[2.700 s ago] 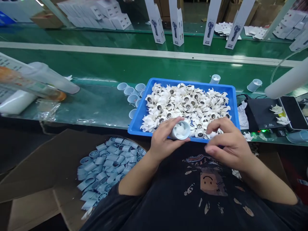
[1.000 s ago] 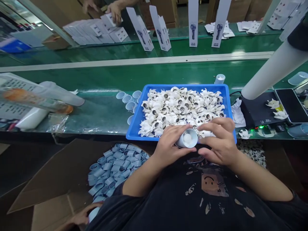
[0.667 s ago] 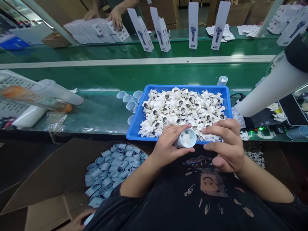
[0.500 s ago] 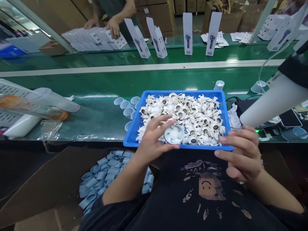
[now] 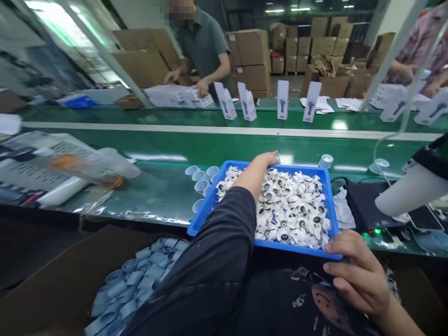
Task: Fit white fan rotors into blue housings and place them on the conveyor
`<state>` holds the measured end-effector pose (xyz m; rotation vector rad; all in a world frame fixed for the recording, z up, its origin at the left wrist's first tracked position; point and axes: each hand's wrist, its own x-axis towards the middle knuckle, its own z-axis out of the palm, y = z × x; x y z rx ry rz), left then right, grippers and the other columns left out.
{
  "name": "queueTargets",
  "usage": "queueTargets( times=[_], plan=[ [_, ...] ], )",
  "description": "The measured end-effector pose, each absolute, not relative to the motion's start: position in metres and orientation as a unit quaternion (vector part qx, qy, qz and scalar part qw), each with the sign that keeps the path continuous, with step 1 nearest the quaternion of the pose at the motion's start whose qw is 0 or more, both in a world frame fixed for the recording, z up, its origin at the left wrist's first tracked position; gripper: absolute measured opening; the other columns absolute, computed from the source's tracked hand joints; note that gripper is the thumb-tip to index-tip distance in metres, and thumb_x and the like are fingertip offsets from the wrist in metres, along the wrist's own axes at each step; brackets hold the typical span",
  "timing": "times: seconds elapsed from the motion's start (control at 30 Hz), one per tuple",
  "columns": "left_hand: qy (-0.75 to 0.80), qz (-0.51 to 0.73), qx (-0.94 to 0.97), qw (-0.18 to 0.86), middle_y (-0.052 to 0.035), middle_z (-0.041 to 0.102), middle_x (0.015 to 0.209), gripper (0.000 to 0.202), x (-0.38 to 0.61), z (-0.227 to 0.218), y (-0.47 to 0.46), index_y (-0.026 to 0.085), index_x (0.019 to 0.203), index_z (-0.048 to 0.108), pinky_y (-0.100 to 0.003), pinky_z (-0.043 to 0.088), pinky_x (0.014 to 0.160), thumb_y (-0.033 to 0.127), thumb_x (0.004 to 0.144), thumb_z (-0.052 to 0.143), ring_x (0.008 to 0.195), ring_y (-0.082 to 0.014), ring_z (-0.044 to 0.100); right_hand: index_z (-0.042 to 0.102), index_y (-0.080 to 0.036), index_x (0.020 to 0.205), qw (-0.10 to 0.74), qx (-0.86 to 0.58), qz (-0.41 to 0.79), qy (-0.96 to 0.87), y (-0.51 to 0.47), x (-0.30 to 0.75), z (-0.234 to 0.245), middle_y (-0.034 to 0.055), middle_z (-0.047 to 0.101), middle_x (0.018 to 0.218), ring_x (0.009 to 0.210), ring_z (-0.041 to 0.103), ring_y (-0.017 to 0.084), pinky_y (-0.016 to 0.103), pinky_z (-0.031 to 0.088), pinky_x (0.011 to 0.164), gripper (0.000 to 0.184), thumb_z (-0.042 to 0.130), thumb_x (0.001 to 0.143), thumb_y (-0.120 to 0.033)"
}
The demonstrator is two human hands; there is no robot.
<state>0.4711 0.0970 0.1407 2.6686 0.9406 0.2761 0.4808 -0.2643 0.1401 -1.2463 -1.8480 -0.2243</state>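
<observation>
My left hand (image 5: 269, 158) reaches over the far side of the blue tray (image 5: 297, 248) toward the green conveyor. Its fingers are closed around a pale blue fan housing (image 5: 277, 158), mostly hidden behind the hand. White fan blades (image 5: 294, 205) with dark round hubs fill the tray in a heap. At the tray's near right corner is my right hand (image 5: 360, 275), its fingers bent but apart, with the index finger at the rim; its palm is hidden.
Pale blue cup-shaped housings (image 5: 200, 185) stand left of the tray, another housing (image 5: 325, 161) behind it. A carton of housings (image 5: 140, 275) is below left. A white cylindrical tool (image 5: 409, 189) leans in from the right. Across the conveyor (image 5: 168, 144), a co-worker (image 5: 206, 51) handles white boxes.
My left hand has moved from above the tray's near side to beyond its far rim, carrying the fan housing. The view has tilted up. My right hand stays near the tray's right corner.
</observation>
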Motion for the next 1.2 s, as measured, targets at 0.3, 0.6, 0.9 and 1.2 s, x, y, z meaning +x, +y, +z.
queueTargets(
  times=[0.3,0.6,0.9,1.2],
  plan=[
    [0.341,0.098,0.919,0.171,-0.0030,0.058,0.139,0.041,0.378,0.169,0.142,0.026,0.138,0.050,-0.032,0.048,0.103,0.030,0.098,0.052,0.118,-0.0183,0.060,0.071,-0.017,0.088,0.484,-0.496,-0.083,-0.716,-0.284,0.515,0.106,0.0088,0.065,0.095,0.086,0.065,0.024,0.045,0.052,0.084,0.018,0.053,0.090,-0.016],
    [0.494,-0.008,0.864,0.097,-0.0109,0.058,0.130,0.036,0.213,0.121,0.179,0.016,0.125,0.057,-0.048,0.052,0.096,0.034,0.093,0.061,0.114,-0.0248,0.060,0.070,-0.014,0.087,0.449,-0.432,-0.080,-0.778,-0.254,0.506,0.110,0.0092,0.063,0.098,0.092,0.063,0.020,0.038,0.050,0.087,0.019,0.052,0.088,-0.008],
    [0.520,-0.127,0.842,0.073,-0.0098,0.060,0.125,0.032,0.206,0.102,0.183,0.017,0.121,0.059,-0.044,0.054,0.092,0.035,0.094,0.059,0.109,-0.0231,0.061,0.069,-0.016,0.089,0.409,-0.486,-0.068,-0.769,-0.263,0.487,0.117,0.0088,0.064,0.099,0.093,0.064,0.021,0.037,0.051,0.086,0.019,0.053,0.087,-0.006],
    [0.548,-0.124,0.821,0.101,-0.0091,0.061,0.122,0.030,0.189,0.097,0.149,0.018,0.120,0.060,-0.042,0.055,0.090,0.034,0.094,0.060,0.107,-0.0221,0.062,0.067,-0.014,0.091,0.403,-0.491,-0.058,-0.770,-0.269,0.483,0.120,0.0102,0.062,0.101,0.096,0.062,0.021,0.038,0.049,0.086,0.016,0.053,0.089,-0.006]
  ],
)
